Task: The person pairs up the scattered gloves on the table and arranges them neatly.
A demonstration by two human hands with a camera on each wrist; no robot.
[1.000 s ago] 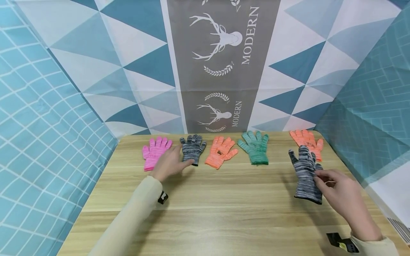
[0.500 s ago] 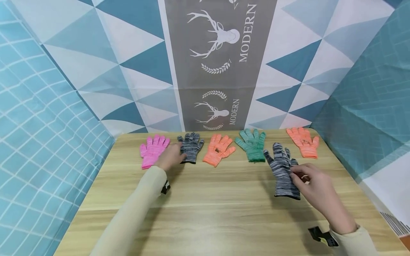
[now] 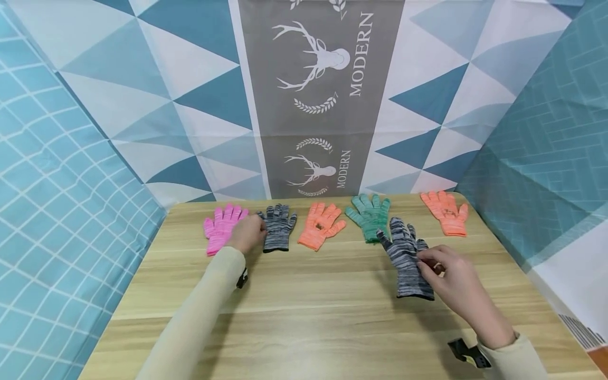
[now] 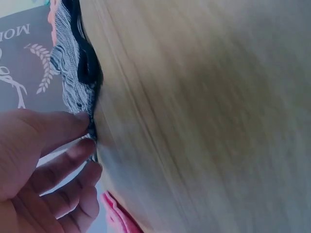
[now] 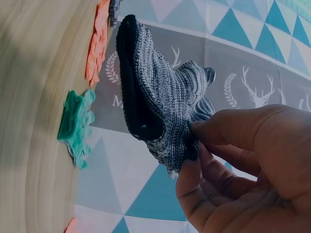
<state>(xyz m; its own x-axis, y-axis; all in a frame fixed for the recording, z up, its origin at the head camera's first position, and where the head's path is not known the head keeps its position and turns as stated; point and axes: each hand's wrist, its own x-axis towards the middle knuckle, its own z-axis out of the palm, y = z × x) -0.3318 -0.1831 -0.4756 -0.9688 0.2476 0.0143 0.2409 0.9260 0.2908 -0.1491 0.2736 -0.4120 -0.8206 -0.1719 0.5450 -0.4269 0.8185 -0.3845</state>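
Grey-and-black knit makes up the held glove [image 3: 406, 259], which the right hand [image 3: 450, 275] pinches at its right edge, raised over the surface [image 3: 304, 322] in the head view. Its fingers point away and slightly left, cuff towards the person, the long axis leaning the same way; one fingertip covers part of the cuff of the green glove [image 3: 368, 215]. The left hand [image 3: 246, 235] hides part of the pink glove [image 3: 220, 228], and its own fingertips are hard to make out beside the flat grey glove [image 3: 278, 227], which points straight away. Farther right lie the middle orange glove [image 3: 319, 227] and the corner orange glove [image 3: 445, 212].

From the left wrist, thumb and forefinger pinch an edge of the flat grey glove — its upper end cut off by the frame. Only a corner of the pink glove shows, and the surface is blurred.

From the right wrist, thumb and fingers pinch the held glove; its black-rimmed cuff gapes leftward, the inside dark, the glove's fingers mostly hidden behind folds — an orange scrap at the bottom edge is cut short.
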